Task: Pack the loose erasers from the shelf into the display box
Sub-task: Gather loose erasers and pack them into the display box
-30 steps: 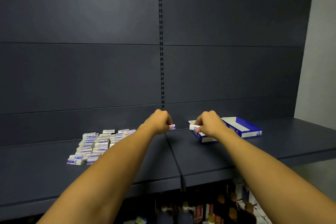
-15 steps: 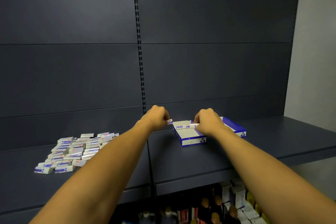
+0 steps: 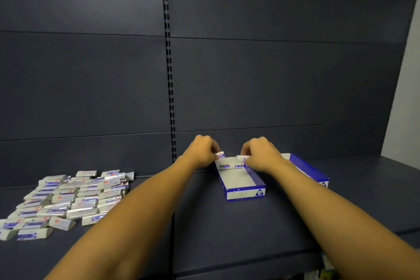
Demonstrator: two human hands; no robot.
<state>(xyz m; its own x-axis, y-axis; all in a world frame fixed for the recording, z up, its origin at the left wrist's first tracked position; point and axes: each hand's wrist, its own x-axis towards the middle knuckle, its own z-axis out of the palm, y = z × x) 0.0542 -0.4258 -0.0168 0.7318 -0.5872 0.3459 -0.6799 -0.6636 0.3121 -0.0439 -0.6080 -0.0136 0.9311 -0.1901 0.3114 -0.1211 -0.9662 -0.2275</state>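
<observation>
Left hand (image 3: 201, 151) pinches eraser (image 3: 220, 154), long axis left-right | right hand (image 3: 261, 154) pinches another (image 3: 240, 158) over display box (image 3: 245, 193)

On the dark grey metal shelf (image 3: 204, 223), the left hand (image 3: 201, 151) pinches a small white wrapped eraser (image 3: 220, 154) and the right hand (image 3: 261, 154) another (image 3: 240, 158) over the blue-and-white cardboard display box (image 3: 242, 185), loose erasers (image 3: 68, 198) heaped at nine o'clock.

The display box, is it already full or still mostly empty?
Mostly empty. The display box shows bare white floor, with only two erasers visible along its far end.
</observation>
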